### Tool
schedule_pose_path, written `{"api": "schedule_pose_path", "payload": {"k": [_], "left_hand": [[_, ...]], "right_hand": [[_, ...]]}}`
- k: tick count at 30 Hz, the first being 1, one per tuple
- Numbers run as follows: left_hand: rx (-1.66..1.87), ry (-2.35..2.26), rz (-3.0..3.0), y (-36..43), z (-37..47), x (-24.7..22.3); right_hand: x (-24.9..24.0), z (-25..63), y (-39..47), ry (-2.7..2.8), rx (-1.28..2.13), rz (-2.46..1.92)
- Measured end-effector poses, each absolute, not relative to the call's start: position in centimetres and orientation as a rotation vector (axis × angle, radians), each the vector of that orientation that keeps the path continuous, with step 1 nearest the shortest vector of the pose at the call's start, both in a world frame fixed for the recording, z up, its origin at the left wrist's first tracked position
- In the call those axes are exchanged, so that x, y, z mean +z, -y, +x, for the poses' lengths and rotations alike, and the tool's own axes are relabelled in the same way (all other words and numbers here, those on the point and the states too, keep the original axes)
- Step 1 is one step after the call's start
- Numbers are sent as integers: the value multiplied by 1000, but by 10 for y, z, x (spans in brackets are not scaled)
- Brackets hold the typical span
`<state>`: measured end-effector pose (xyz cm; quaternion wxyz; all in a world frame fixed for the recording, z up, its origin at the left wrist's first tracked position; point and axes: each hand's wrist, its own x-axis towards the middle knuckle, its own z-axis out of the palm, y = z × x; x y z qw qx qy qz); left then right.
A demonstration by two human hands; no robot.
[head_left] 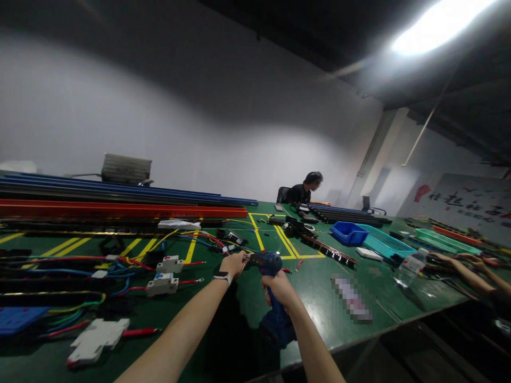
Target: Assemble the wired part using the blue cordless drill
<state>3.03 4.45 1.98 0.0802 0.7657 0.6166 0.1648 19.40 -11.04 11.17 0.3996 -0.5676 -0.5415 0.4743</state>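
Note:
My right hand [279, 290] is wrapped round the grip of a blue cordless drill [268, 261], which points left. At the drill's front end, my left hand [233, 264] has its fingers closed near the tip; whatever they pinch is too small to make out. A watch [222, 276] is on my left wrist. Left of my hands lie white breakers [163, 285] with red leads, and another white breaker [99, 340] sits nearer the front. Coloured wires [131, 260] run beside them. A short red lead [299, 265] rests just right of the drill.
Long blue and orange rails [120, 208] lie across the back left. Blue bin [348, 233], turquoise basket [385, 242] and water bottle [411, 267] stand to the right. A person [305, 190] sits behind the table; another person's arms [467, 271] reach in at far right.

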Motion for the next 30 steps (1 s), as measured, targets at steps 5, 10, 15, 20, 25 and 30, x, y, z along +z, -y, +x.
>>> {"api": "schedule_pose_path", "payload": {"k": [5,10,15,20,25,30], "left_hand": [[501,-1826,2291,-45,30,18],[506,-1834,2282,-45,31,18],[483,-1830,2267,-44,30,21],[525,-1817,2277,-42,28,21],[466,-1856,2254,-40,28,24],[467,-1851,2280,-39,28,25]], "right_hand": [[113,193,112,1373,1187,-1431],[114,192,113,1347,1186,-1451],[114,193,112,1344,1197,-1444],[116,193,112,1336,1229,-1473],[112,195,109,1341,1228,-1466],[108,196,106,1357,1234,-1453]]}}
